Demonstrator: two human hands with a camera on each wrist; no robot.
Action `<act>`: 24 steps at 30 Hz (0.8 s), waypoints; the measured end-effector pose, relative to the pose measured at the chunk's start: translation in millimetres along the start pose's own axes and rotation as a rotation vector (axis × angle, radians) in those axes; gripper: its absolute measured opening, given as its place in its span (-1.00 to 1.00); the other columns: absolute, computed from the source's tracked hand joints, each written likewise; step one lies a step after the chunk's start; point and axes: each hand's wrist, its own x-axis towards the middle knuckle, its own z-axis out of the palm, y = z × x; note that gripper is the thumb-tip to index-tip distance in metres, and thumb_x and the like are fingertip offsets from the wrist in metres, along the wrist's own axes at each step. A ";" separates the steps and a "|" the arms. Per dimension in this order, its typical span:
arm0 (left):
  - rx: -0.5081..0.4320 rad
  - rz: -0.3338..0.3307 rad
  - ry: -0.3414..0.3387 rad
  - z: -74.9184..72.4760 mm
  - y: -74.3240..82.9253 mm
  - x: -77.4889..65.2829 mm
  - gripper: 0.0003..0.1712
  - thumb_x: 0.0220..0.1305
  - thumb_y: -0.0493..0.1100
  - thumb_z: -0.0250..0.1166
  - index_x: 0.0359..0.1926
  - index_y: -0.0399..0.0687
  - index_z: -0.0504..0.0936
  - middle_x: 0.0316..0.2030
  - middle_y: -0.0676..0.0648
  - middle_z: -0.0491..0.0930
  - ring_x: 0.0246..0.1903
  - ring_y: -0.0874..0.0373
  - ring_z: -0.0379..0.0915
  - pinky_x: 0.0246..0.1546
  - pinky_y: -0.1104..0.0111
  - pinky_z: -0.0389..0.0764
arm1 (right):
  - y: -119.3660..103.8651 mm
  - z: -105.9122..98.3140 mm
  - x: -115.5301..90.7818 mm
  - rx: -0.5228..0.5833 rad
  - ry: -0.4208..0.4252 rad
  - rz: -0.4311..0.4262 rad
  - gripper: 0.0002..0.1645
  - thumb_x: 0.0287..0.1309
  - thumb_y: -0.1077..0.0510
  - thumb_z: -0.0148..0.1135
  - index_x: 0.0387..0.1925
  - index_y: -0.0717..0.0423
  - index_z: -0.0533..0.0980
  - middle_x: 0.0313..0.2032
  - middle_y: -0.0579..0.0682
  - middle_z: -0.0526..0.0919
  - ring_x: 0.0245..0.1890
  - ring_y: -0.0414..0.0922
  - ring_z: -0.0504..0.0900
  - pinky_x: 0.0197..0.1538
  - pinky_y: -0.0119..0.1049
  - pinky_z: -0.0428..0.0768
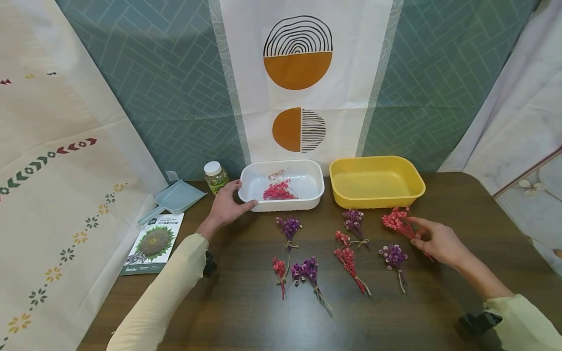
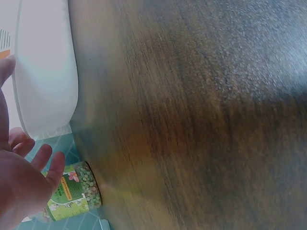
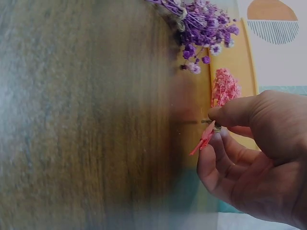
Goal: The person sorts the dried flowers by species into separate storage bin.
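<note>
My right hand (image 1: 439, 241) pinches the tied stems of a small bunch of red dried flowers (image 1: 397, 220) between thumb and fingers. In the right wrist view the red flower head (image 3: 224, 87) points away from the palm, and the stem ends stick out below the fingers. My left hand (image 1: 228, 204) holds the left front corner of a white plastic basin (image 1: 287, 206), thumb at the front rim and fingers along the left end. Inside the basin lie red dried flowers (image 1: 279, 189). A yellow basin (image 1: 377, 202) stands just beyond my right hand.
Purple bunches (image 1: 393, 257) and red bunches (image 1: 348, 261) of dried flowers lie on the dark wooden table (image 1: 237, 302). Left of the white basin stand a white-lidded jar (image 1: 216, 178), a light blue dustpan (image 1: 177, 197) and a seed packet (image 1: 153, 243). Fabric hangs behind.
</note>
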 end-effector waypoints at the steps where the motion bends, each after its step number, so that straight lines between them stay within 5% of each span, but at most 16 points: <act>1: 0.000 0.000 0.000 0.0 -0.1 0.0 -0.07 0.14 0.18 0.44 0.35 -0.31 0.38 0.40 -0.24 0.28 0.38 -0.20 0.15 0.32 -0.11 0.24 | -0.5 -0.9 -0.9 0.001 0.004 0.003 -0.35 0.10 0.36 0.38 0.22 0.43 0.39 -0.43 -0.04 0.59 -0.58 -0.21 0.43 -0.56 -0.31 0.40; 24: 0.007 -0.014 0.002 0.9 -0.3 0.6 -0.07 0.13 0.18 0.45 0.35 -0.29 0.38 0.41 -0.24 0.28 0.38 -0.20 0.15 0.31 -0.13 0.26 | -35.9 -14.5 -0.3 0.037 0.089 -0.123 -0.36 0.04 0.41 0.43 0.19 0.38 0.45 -0.44 -0.08 0.58 -0.57 -0.31 0.42 -0.62 -0.35 0.40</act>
